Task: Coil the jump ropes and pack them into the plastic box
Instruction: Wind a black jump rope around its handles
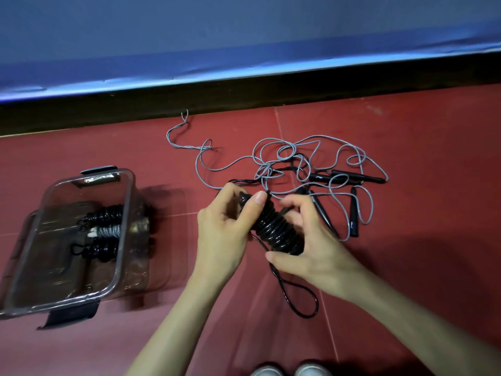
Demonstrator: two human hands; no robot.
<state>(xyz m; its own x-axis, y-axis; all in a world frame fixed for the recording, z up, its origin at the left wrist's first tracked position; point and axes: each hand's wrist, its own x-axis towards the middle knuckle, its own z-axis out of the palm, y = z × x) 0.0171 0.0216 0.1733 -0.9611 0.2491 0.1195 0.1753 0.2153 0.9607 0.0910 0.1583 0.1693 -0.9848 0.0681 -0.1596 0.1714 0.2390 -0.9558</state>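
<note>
A black jump rope point(278, 227) is wound in tight coils around its handles, held above the red floor. My left hand point(222, 226) grips its upper end, thumb across the top coils. My right hand point(309, 240) grips the lower end from the right. A loose black loop point(298, 297) hangs down from the bundle. Grey jump ropes point(287, 156) lie tangled on the floor behind, with several black handles point(352, 177) among them. The clear plastic box point(123, 226) stands open at the left, holding two black coiled ropes point(104, 214) and a grey one point(108, 231).
A dark baseboard point(244, 88) and blue wall padding point(244, 36) run along the back of the red floor point(420, 137). The box has dark latches point(73, 314) at both ends. Two shoe tips point(290, 370) show at the bottom edge.
</note>
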